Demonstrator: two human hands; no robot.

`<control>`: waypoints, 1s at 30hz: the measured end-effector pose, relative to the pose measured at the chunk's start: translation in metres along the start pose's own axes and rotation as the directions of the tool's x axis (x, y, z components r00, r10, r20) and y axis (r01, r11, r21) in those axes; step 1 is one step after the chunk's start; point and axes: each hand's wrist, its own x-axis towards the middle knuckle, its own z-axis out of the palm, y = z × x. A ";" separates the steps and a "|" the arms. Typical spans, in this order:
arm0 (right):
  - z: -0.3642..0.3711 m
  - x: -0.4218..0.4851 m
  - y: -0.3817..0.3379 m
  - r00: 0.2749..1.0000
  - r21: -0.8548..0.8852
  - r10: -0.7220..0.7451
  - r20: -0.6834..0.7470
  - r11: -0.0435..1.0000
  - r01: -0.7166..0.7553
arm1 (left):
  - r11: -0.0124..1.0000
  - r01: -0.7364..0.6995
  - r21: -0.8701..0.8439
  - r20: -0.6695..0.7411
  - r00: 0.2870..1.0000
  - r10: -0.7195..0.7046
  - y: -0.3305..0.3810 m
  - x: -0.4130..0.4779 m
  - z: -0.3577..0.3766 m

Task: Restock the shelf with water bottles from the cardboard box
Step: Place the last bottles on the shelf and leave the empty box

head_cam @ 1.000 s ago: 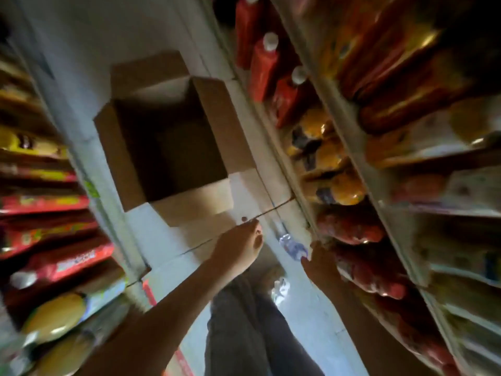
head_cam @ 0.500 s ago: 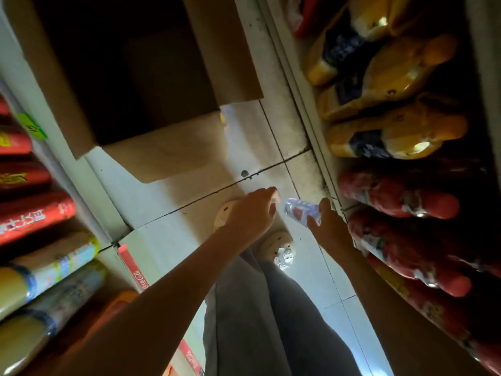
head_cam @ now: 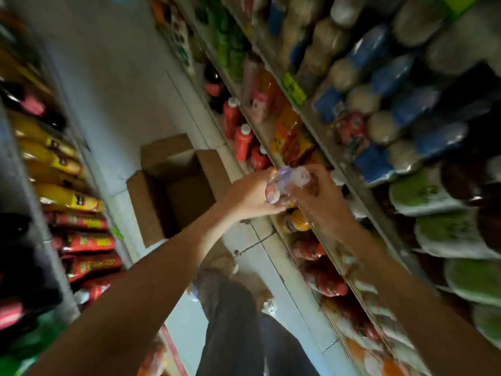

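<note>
Both grips close on one water bottle [head_cam: 284, 185]: our left hand [head_cam: 250, 198] cups its base, our right hand [head_cam: 317, 194] wraps it, seemingly steadying it toward the shelf [head_cam: 349, 180]; the cardboard box [head_cam: 173, 185] sits open below.

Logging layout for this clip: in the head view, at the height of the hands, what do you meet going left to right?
Yellow packets on the left shelf → open cardboard box → left hand → water bottle → right hand → blue-and-white packs on the right shelf.
</note>
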 end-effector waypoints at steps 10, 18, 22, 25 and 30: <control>-0.025 -0.016 -0.186 0.972 -0.003 -0.196 -0.131 0.980 0.198 | 0.970 -0.049 -0.238 -0.199 0.980 0.001 0.115 0.051 -0.207; -0.066 -0.035 -0.311 0.824 0.115 -0.353 -0.444 0.889 0.443 | 0.900 -0.435 0.019 -0.313 0.853 0.419 0.241 0.064 -0.324; -0.100 -0.063 -0.350 0.726 0.089 -0.411 -0.552 0.836 0.541 | 0.850 -0.521 0.082 -0.368 0.777 0.512 0.300 0.054 -0.347; -0.118 -0.093 -0.371 0.648 -0.005 -0.433 -0.627 0.834 0.552 | 0.820 -0.565 0.089 -0.398 0.734 0.550 0.341 0.039 -0.359; -0.147 -0.138 -0.392 0.490 -0.156 -0.428 -0.760 0.851 0.501 | 0.725 -0.682 0.094 -0.493 0.601 0.629 0.396 0.015 -0.372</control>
